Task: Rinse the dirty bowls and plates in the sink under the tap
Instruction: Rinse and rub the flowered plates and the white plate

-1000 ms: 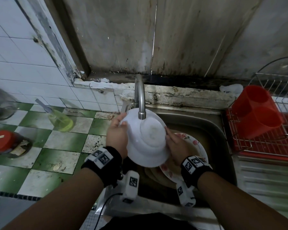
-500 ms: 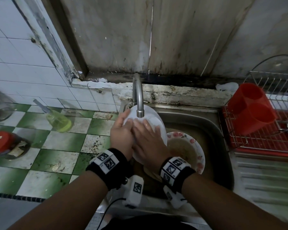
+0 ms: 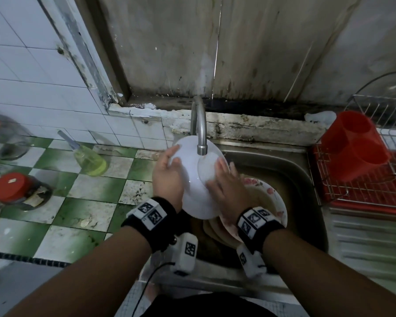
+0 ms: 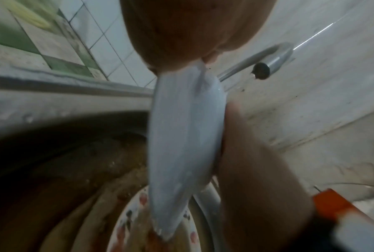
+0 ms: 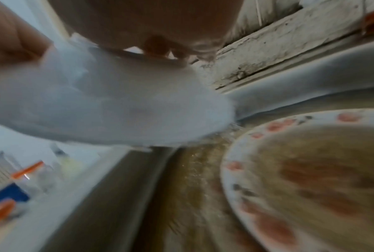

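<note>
Left hand (image 3: 168,177) gripping white plate (image 3: 192,179) by its 9 o'clock rim, thumb over the edge; right hand (image 3: 226,188) flat and open-fingered on the plate's face at 3 o'clock, fingers (image 3: 221,167) pressing, probably rubbing. Plate tilted nearly on edge, long axis running 12 to 6, top directly under tap (image 3: 200,143) spout, over the sink (image 3: 290,165); both hands on it, left carrying. Dirty floral plate (image 3: 274,197) lying in the sink at 4 o'clock from the hands, nearer the right hand, likely next up.
</note>
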